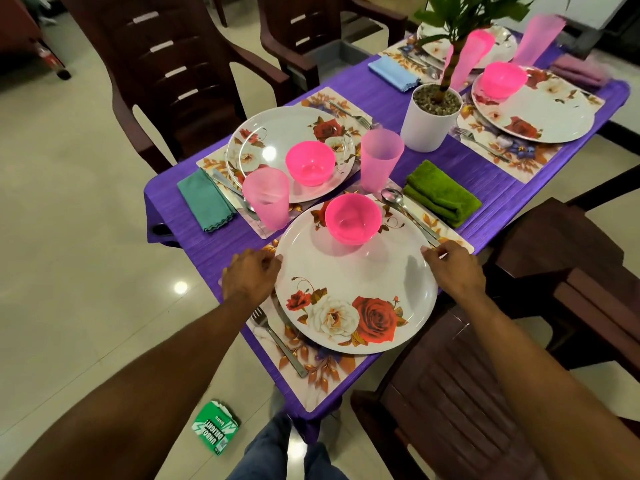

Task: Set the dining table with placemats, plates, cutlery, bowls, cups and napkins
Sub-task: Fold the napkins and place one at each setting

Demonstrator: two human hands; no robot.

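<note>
The nearest round white plate with a printed rose pattern lies on a floral rectangular placemat at the near end of the table, which is covered by a purple cloth. The left hand grips the plate's left rim with curled fingers; the right hand pinches the right rim, fingertips on the edge. A bright pink plastic bowl stands on the far part of this plate. A steel fork lies on the placemat just left of the plate; a steel spoon lies to the right, beside a folded green cloth napkin. Two translucent pink plastic cups stand beyond the plate. A second rose-pattern plate carries another pink bowl, with a folded teal napkin to its left. A white pot holding a green plant stands mid-table. Further place settings occupy the far end. A green carton lies on the floor.
</note>
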